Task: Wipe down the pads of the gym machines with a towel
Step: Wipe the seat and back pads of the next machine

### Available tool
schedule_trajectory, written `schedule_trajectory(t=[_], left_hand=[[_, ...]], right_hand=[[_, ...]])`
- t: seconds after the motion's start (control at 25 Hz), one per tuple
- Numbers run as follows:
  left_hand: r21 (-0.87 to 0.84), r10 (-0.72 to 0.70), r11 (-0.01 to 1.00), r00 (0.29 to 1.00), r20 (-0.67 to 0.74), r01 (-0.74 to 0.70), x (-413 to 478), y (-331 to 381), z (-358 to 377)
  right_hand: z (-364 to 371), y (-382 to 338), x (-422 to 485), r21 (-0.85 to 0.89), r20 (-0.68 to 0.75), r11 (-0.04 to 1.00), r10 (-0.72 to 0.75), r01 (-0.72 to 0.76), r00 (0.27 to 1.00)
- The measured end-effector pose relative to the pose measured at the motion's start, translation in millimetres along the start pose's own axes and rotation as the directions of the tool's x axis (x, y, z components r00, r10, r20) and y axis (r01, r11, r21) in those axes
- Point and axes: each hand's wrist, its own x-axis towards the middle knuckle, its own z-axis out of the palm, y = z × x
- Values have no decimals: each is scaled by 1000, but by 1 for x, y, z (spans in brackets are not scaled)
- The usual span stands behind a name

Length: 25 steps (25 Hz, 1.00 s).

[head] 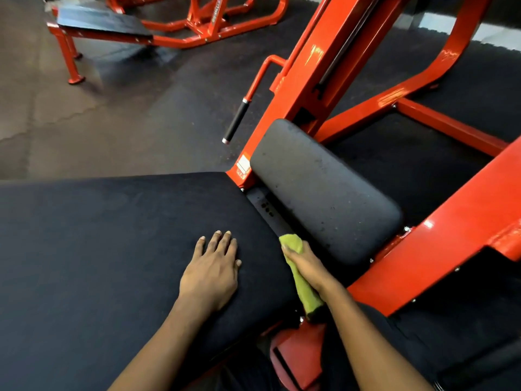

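Observation:
A large black back pad [112, 249] of a red gym machine fills the lower left. My left hand [211, 272] rests flat on it, fingers straight. Just to its right, my right hand [306, 263] grips a yellow-green towel [303, 289], which sits in the gap between the big pad and a smaller grey shoulder pad [324, 190]. The towel's top end pokes out above my fingers, touching the lower edge of the grey pad; its tail hangs down below my wrist. The grey pad looks dusty with dark specks.
The red frame [332, 66] rises behind the grey pad, with a black-gripped handle [236, 119] to its left. A red beam [439, 235] runs along the right. Another red machine with a black platform [101, 22] stands far left on the dark rubber floor [112, 114].

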Motion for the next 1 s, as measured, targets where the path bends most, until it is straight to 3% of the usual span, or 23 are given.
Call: schedule_trajectory(t=[0.12,0.2,0.28,0.36,0.48,0.56,0.6,0.72,0.88,1.0], left_hand=[[5,-6,1000,1000,-10,6,1,1,0],[7,-6,1000,1000,-2,6,1,1,-1],[-1,-10,1000,1000,-9,10,0,1,-2],[-20,-16,1000,1000,-24,16,4,0,-3],[-88,-40,995,998,-40,36,30,-6,-4],[-120,-50,992,998,-50,43,59,-16,-3],[-130,-55,990,997,-55,48,74,-21,-3],[-108,-70,992,996,-56,63,109,-37,-5],[-58,-90,995,995,-51,87,150,-63,-9],[-39,-137,990,989,-46,135,180,-88,-13]], right_hand=[[-5,31,-10,53,66,995,78,-81,995],[-3,8,6,-67,1,997,28,-27,1000],[-2,-19,17,-161,55,987,22,-12,998],[2,-37,34,-64,166,997,-41,52,985],[9,-40,36,47,215,997,-72,64,974],[6,-20,25,-21,160,1000,-5,9,987],[3,-19,22,-139,142,990,-1,21,990],[19,-43,67,-362,74,929,-56,79,996],[63,-117,141,-359,71,927,-85,105,994],[62,-109,142,-301,96,945,-105,130,990]])
